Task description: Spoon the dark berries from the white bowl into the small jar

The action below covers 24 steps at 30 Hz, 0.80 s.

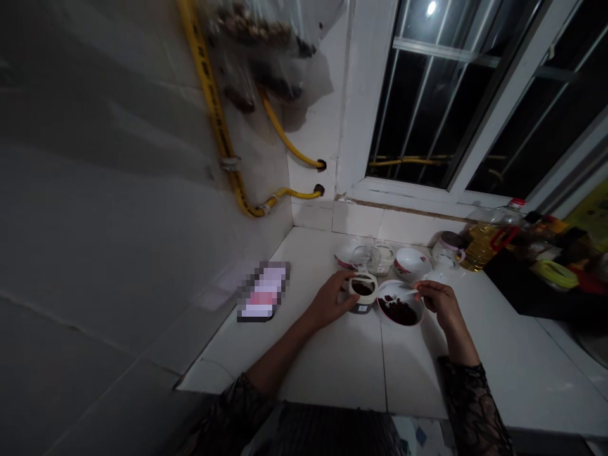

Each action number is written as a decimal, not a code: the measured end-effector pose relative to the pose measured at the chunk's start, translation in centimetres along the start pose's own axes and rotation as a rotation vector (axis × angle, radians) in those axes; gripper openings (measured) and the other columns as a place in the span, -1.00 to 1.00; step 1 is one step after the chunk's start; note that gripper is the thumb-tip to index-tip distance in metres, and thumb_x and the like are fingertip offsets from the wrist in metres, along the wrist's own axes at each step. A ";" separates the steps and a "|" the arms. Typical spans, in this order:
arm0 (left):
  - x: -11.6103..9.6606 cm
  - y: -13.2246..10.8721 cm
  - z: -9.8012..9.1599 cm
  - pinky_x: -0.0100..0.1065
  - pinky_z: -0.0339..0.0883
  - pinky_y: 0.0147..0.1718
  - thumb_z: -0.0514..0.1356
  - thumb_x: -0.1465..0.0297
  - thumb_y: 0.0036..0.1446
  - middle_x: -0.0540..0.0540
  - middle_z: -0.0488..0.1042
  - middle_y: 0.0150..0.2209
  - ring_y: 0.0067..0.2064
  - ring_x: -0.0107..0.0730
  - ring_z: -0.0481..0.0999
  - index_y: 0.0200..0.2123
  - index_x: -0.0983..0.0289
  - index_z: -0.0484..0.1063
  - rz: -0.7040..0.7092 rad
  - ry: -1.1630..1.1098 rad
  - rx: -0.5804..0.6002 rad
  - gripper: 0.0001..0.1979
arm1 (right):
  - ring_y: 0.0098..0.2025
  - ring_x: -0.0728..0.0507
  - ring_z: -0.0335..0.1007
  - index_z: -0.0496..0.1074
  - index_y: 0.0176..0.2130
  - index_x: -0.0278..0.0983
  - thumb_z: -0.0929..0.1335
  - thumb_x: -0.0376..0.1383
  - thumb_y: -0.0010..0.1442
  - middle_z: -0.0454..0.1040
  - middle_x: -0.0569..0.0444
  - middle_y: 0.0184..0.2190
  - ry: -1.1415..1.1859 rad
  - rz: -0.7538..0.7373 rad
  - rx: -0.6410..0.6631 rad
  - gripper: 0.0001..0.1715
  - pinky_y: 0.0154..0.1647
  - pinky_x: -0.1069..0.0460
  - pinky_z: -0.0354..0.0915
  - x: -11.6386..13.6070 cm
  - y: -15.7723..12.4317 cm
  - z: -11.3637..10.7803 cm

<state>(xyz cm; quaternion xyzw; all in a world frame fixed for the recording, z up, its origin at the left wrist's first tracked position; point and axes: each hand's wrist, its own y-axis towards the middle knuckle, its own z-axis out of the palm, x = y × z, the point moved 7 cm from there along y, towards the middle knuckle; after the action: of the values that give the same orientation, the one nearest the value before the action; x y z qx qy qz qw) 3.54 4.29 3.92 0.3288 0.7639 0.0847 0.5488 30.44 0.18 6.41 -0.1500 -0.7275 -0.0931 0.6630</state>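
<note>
My left hand (334,297) is wrapped round a small jar (363,300) with a clear flip lid (365,258) standing up at its back. Dark contents show inside the jar. Just to its right, touching or nearly so, stands a white bowl (420,316) holding dark, crumbly stuff (399,311). Over that bowl my right hand (439,301) pinches the handle of a white spoon (407,292). The spoon's other end reaches into the bowl, and what lies on it is too small to tell.
Behind the jar and bowl stand another white bowl (412,262), a second lidded jar (384,258) and a glass jar (447,251). An oil bottle (479,247) and a dark box (513,285) are on the right. A phone (263,292) lies left, by the tiled wall.
</note>
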 end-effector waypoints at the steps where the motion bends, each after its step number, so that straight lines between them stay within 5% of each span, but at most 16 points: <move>1: 0.0 0.0 0.0 -0.15 0.45 -0.06 0.22 0.31 0.15 0.24 0.40 0.11 0.10 -0.09 0.45 0.08 0.23 0.30 0.001 0.003 -0.001 -0.57 | -0.74 0.10 -0.10 0.50 -0.53 -0.32 0.44 -0.21 -0.32 0.41 0.11 -0.74 0.012 0.005 -0.004 -0.73 -0.68 0.12 -0.25 0.0 0.0 0.0; 24: 0.0 -0.1 0.0 -0.16 0.45 -0.06 0.23 0.32 0.16 0.23 0.41 0.11 0.10 -0.10 0.44 0.09 0.20 0.30 0.005 0.014 0.003 -0.57 | -0.75 0.10 -0.09 0.49 -0.51 -0.30 0.47 -0.16 -0.26 0.42 0.13 -0.71 0.093 -0.089 -0.030 -0.71 -0.72 0.10 -0.20 0.6 -0.2 0.8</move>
<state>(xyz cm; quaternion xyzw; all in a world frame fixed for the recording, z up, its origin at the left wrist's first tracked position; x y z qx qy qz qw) 3.55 4.22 3.91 0.3308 0.7671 0.0874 0.5427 29.55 0.35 6.90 -0.1233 -0.7004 -0.1403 0.6889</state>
